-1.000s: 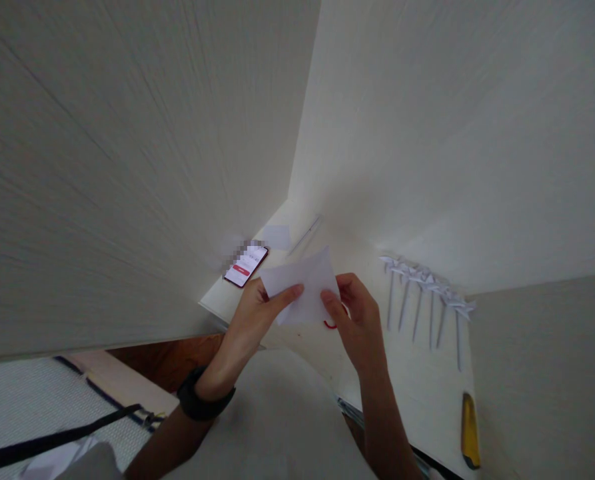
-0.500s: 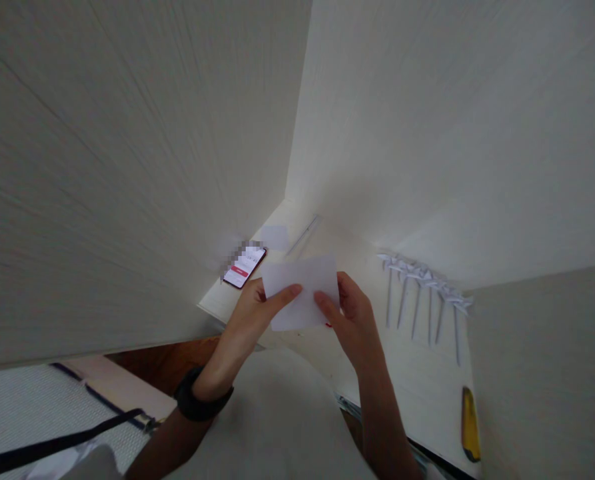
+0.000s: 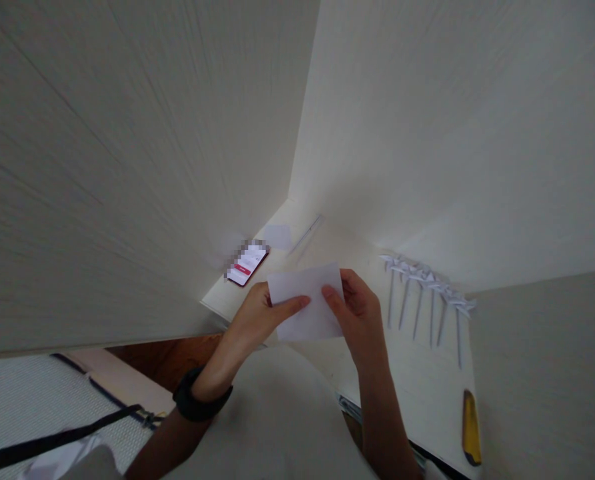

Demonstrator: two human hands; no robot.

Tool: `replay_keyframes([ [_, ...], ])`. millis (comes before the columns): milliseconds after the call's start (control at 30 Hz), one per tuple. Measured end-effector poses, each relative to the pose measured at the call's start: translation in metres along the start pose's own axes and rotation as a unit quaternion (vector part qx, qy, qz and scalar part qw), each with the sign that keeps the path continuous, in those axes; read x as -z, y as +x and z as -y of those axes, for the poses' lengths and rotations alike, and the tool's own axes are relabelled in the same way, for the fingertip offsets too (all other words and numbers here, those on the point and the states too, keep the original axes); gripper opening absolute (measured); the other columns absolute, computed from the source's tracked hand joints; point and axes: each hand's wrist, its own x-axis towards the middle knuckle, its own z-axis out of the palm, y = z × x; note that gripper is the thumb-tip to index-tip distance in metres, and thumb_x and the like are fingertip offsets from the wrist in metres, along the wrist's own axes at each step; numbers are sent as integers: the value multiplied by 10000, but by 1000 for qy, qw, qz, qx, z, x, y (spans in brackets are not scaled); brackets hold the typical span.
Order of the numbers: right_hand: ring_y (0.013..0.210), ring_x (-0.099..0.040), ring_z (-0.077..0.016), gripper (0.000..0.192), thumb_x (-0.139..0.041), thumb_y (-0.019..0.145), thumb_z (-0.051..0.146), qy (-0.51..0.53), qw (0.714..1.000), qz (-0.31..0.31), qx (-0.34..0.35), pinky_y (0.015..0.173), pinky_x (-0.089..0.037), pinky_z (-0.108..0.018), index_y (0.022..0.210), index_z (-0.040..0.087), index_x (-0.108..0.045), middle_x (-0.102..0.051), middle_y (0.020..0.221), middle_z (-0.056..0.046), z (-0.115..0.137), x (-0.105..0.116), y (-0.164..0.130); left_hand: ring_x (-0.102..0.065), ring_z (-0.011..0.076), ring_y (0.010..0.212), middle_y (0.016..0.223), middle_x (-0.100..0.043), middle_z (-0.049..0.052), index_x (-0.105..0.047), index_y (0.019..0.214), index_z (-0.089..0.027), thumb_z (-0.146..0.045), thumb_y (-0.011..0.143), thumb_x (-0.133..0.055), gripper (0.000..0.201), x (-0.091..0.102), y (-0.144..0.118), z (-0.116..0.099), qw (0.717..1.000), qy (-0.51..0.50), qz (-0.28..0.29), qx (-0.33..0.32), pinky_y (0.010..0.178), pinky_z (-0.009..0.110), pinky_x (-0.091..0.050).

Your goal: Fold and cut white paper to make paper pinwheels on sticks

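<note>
A plain white sheet of paper (image 3: 307,320), roughly square, is held up between both hands above the desk. My left hand (image 3: 264,310) pinches its left side, thumb lying across the front and fingers behind. On the right side, my right hand (image 3: 354,303) grips the sheet the same way, its thumb near the upper middle. The fingertips behind the paper are hidden. Beyond the sheet lies a thin white stick (image 3: 306,235), and near it another pale piece of paper (image 3: 278,236).
A phone (image 3: 247,263) with a lit screen lies by the left wall. Several white paper pinwheels (image 3: 427,280) on sticks lie in a row along the right wall. A yellow and black cutter (image 3: 470,427) rests at the right edge of the white desk (image 3: 412,380).
Both hands and the sheet have shifted slightly down and to the right, and the sheet's tilt has changed a little. The view has also moved slightly.
</note>
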Motion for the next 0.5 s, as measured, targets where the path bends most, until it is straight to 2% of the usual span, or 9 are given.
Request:
replay_keyframes([
  [200, 767, -617, -152, 71, -613, 851, 283, 5, 1000, -9, 1, 679, -476, -261, 891, 235, -646, -673, 828, -4, -3, 2, 0, -665, 192, 650, 788, -762, 54, -759, 840, -160, -306, 672, -795, 225, -2, -1, 3, 1000, -21, -4, 16, 582, 265, -499],
  [367, 665, -562, -134, 74, -618, 834, 292, 10, 999, -22, -23, 588, -438, -244, 857, 226, -595, -608, 738, 16, -9, 4, -1, -650, 179, 617, 757, -738, 35, -739, 812, -174, -295, 661, -799, 203, 7, 3, -1, 999, -41, 5, 1, 572, 260, -492],
  [500, 628, -512, -121, 105, -634, 809, 299, -15, 999, -11, -40, 535, -379, -222, 802, 217, -569, -574, 708, 23, -12, 5, -2, -590, 129, 537, 687, -697, -3, -716, 798, -174, -288, 651, -808, 207, 14, 6, -5, 998, -34, -42, -28, 520, 222, -438],
])
